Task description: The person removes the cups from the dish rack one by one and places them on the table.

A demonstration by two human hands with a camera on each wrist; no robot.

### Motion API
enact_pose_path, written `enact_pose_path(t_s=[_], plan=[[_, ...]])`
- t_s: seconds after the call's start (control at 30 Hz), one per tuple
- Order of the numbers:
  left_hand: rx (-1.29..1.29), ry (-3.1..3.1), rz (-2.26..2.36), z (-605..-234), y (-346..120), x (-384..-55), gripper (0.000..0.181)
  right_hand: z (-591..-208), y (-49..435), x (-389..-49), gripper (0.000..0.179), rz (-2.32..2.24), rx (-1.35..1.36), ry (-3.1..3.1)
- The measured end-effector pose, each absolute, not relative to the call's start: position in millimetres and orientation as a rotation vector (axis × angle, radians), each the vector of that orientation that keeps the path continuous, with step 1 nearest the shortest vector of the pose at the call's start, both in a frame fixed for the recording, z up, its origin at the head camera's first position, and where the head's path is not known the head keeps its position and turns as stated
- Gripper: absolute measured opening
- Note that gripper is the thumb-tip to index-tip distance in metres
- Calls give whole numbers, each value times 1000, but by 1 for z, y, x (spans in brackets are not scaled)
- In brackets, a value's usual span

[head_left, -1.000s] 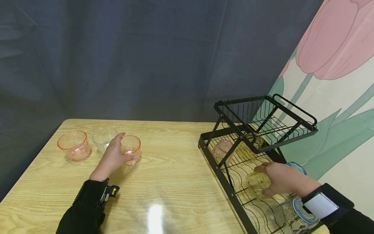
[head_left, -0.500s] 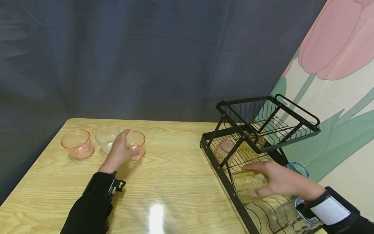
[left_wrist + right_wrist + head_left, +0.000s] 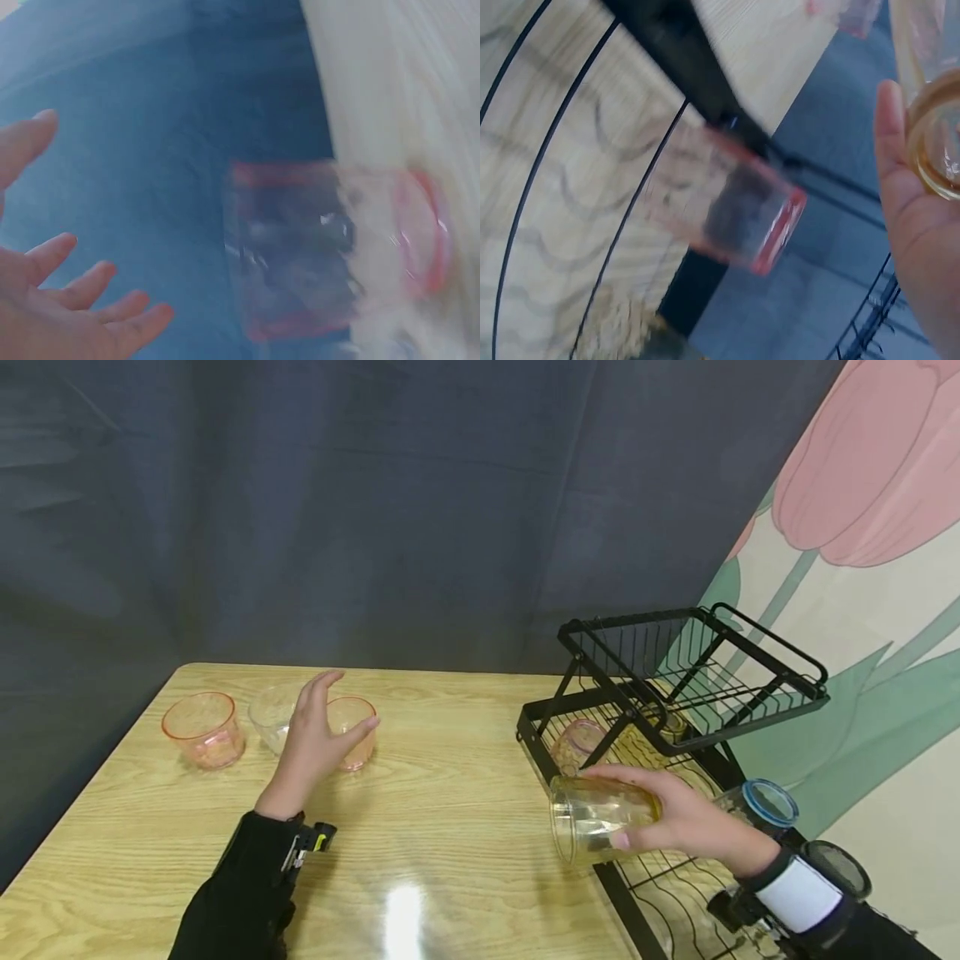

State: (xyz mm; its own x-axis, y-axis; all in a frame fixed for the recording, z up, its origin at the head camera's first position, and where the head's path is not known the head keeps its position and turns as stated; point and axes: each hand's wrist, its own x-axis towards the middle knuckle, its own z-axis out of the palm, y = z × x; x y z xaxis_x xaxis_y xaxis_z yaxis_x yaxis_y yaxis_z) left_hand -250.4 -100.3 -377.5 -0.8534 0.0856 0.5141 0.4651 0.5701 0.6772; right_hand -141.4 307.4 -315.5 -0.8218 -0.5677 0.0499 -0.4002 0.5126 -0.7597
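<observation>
My right hand (image 3: 682, 818) grips a yellow glass (image 3: 592, 814) tipped on its side, its wide end pointing left, over the near-left edge of the black dish rack (image 3: 626, 906). In the right wrist view part of this glass (image 3: 945, 142) shows against the fingers. On the table's left side my left hand (image 3: 311, 747) is raised with fingers spread, holding nothing. Just behind it stands a pink glass (image 3: 362, 743), partly covered by the thumb; the left wrist view shows that pink glass (image 3: 300, 247) apart from the fingers. A clear glass (image 3: 270, 714) is partly hidden behind the hand.
Another pink glass (image 3: 206, 735) stands at the far left. Inside the rack are a pinkish glass (image 3: 579, 743), a yellow glass (image 3: 671, 727) under the upper tier, and a blue-rimmed glass (image 3: 771, 802). A dark curtain (image 3: 375, 527) hangs behind the table (image 3: 450, 827).
My right hand has lifted the yellow glass from the rack and carried it left, tipping it sideways. My left hand has let go of the pink glass and risen slightly.
</observation>
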Motion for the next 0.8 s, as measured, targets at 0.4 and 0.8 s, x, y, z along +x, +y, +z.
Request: enact_pose_path(t_s=[0.4, 0.8], plan=[[-735, -2105, -1853, -331, -70, -213, 63, -309, 265, -143, 63, -1734, -918, 2191], [-1411, -1494, -2405, -343, -9, -201, 101, -308, 210, -145, 52, -2325, -964, 1753]])
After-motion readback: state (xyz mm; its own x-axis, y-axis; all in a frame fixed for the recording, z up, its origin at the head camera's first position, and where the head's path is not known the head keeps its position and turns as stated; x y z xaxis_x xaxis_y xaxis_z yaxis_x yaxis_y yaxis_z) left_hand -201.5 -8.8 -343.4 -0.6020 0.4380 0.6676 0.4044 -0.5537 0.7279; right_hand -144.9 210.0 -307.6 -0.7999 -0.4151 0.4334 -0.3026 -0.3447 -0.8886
